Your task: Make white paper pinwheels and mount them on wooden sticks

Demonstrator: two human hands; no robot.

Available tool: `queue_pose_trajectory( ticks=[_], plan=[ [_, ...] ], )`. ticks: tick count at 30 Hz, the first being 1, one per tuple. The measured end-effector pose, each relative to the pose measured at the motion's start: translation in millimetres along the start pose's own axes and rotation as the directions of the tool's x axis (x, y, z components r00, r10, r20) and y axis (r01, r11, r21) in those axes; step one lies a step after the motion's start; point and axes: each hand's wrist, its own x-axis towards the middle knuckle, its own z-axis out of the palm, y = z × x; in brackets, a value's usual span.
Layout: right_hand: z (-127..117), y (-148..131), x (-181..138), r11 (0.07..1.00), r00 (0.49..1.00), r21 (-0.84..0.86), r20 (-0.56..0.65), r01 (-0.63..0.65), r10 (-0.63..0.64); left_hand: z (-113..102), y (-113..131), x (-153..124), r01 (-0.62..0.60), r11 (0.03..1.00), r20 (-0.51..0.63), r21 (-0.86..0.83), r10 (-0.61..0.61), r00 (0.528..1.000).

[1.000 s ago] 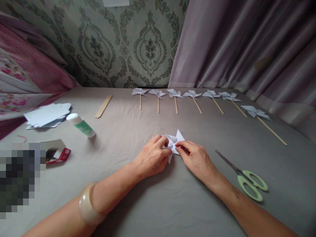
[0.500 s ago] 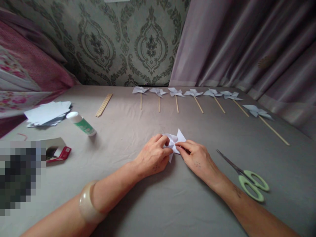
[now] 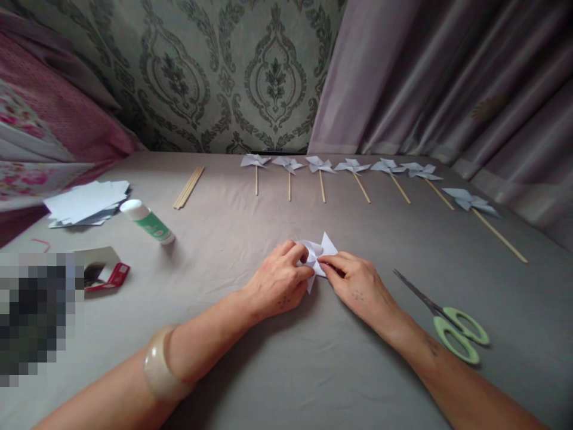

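Note:
A white paper pinwheel without a visible stick lies on the cloth in front of me, its pointed blades folded toward the centre. My left hand is closed on its left side, fingers curled over the paper. From the right, my right hand pinches the paper near the pinwheel's centre with thumb and fingertips. Both hands partly cover the pinwheel, and whatever is under the fingertips is hidden. Right of my right hand lie scissors with green handles, blades pointing away to the left.
Finished pinwheels on sticks lie in a row along the back. Several loose wooden sticks lie left of them. A glue stick, stacked white paper and a small red-edged box are at left. A curtain hangs behind.
Both hands keep nearly the same hold on the paper pinwheel. The view has shifted very slightly; the other things lie where they were.

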Motion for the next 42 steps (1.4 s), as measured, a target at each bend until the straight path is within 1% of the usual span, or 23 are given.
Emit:
queue_pose_trajectory(
  ticks=[4, 16, 21, 24, 27, 29, 32, 36, 40, 42],
  plan=[
    [-1.6, -1.3, 0.3, 1.000, 1.000, -0.020, 0.014, 0.001, -0.001, -0.1, 0.3, 0.1, 0.001, 1.000, -0.012, 0.005, -0.001, 1.000],
    [0.0, -0.1, 1.2, 0.999, 0.999, -0.049, 0.031, -0.010, 0.012, -0.3, 0.1, -0.3, -0.003, 1.000, 0.003, 0.006, 0.003, 1.000],
    [-1.5, -0.5, 2.0, 0.998, 0.997, -0.063, 0.077, -0.024, 0.029, -1.0, 0.6, 0.2, 0.003, 1.000, 0.017, 0.006, -0.004, 1.000],
    [-5.0, -2.7, 2.3, 0.991, 0.992, -0.131, 0.123, 0.000, 0.017, -0.9, 0.7, 0.1, 0.006, 1.000, 0.008, 0.009, -0.006, 1.000],
    [-11.8, -8.6, 5.9, 0.965, 0.984, -0.260, 0.174, 0.014, 0.033, -0.1, 0.0, 0.0, -0.004, 1.000, -0.003, 0.016, 0.004, 1.000],
    [-17.6, -14.2, 11.4, 0.946, 0.973, -0.321, 0.229, 0.044, 0.032, 0.6, -0.7, 0.2, -0.014, 1.000, -0.008, 0.019, 0.014, 1.000],
    [-25.7, -21.6, 22.5, 0.919, 0.943, -0.371, 0.333, 0.132, -0.001, 1.4, -1.7, 0.6, -0.028, 0.999, -0.018, 0.017, 0.028, 0.999],
    [-32.2, -24.6, 34.7, 0.884, 0.910, -0.411, 0.414, 0.220, -0.034, 1.6, -2.6, 0.3, -0.046, 0.999, -0.046, 0.011, 0.046, 0.998],
    [-36.4, -22.3, 42.1, 0.873, 0.869, -0.386, 0.487, 0.298, -0.081, 1.4, -4.4, -0.3, -0.037, 0.999, -0.088, 0.008, 0.037, 0.995],
    [-39.0, -21.3, 45.4, 0.891, 0.852, -0.350, 0.519, 0.291, -0.074, 1.4, -5.3, -0.3, -0.038, 0.999, -0.103, 0.012, 0.039, 0.994]
  ],
)
